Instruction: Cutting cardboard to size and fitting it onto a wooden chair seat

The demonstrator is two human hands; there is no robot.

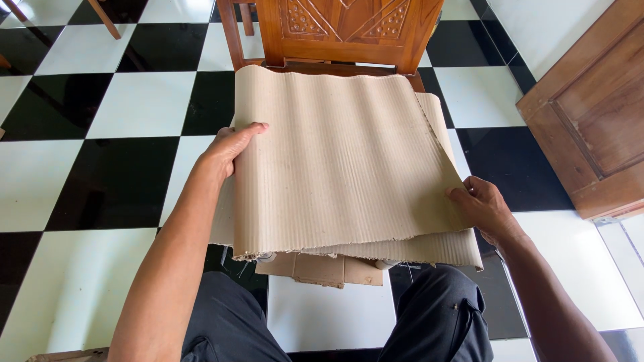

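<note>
Two hands grip corrugated sheet (342,161): left hand (231,149), right hand (484,208); one wooden chair (349,30).

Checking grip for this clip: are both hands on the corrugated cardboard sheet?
Yes, the left hand grips the left edge of the corrugated cardboard sheet and the right hand holds its right edge.

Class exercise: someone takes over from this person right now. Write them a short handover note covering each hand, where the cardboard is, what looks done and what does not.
Left hand: grip closed on the left edge of the top corrugated cardboard sheet, thumb on top.
Right hand: grip on the sheet's right edge near the front corner, which curls up.
The sheet lies over a second corrugated sheet, both above the person's knees and reaching the carved wooden chair. A flat brown cardboard piece sits underneath.
Done: the two sheets are stacked, roughly aligned.
Left: the edges are not flush; the lower sheet sticks out at right and front.
</note>
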